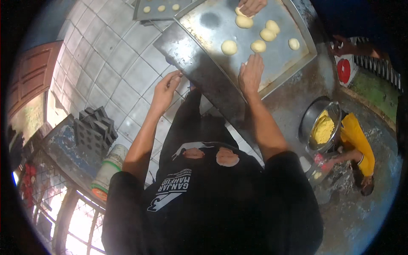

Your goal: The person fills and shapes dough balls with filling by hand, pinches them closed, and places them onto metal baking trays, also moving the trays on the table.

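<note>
My right hand (pixel 251 76) reaches over the near rim of a large metal baking tray (pixel 289 70), fingers stretched out and fairly flat. Its fingertips are at a round, pale yellow dough ball (pixel 258 46); whether they touch it I cannot tell. Several more dough balls lie about the tray, among them one at the left (pixel 229 47) and one at the right (pixel 294 43). To the left of the tray, my left hand (pixel 165 88) hovers above the floor with thumb and fingers pinched together. What they hold, if anything, is too small to make out.
Another person's hand (pixel 253 6) touches dough at the tray's far side. A smaller tray (pixel 155 14) with dough balls stands far left. At right, a person in yellow (pixel 359 140) works beside a metal bowl (pixel 310 123) of yellow dough (pixel 324 128). Dark moulds (pixel 91 134) stack at left.
</note>
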### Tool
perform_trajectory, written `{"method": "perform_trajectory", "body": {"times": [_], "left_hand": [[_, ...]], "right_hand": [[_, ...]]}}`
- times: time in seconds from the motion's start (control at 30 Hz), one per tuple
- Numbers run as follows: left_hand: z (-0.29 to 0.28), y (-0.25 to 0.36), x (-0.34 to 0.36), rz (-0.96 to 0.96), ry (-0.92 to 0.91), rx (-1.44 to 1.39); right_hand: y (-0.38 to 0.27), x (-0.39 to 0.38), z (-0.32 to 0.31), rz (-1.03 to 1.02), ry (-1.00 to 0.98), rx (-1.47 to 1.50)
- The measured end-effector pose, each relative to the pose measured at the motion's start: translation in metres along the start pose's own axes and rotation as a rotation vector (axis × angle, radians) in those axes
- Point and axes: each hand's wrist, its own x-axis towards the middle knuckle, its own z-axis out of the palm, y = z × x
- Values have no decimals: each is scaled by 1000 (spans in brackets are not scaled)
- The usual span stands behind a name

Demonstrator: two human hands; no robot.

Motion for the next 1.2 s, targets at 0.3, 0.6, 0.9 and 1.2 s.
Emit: {"method": "perform_trajectory", "body": {"times": [0.3, 0.6, 0.9, 1.2], "left_hand": [[3, 41, -22, 46, -68, 23], [90, 56, -49, 309, -163, 220], [256, 55, -150, 175, -319, -55], [367, 64, -259, 289, -523, 158]], "right_hand": [[54, 41, -53, 624, -80, 813], [1, 35, -36, 367, 83, 720], [-28, -247, -185, 288, 494, 828], [24, -384, -218, 638, 439, 1389]]}}
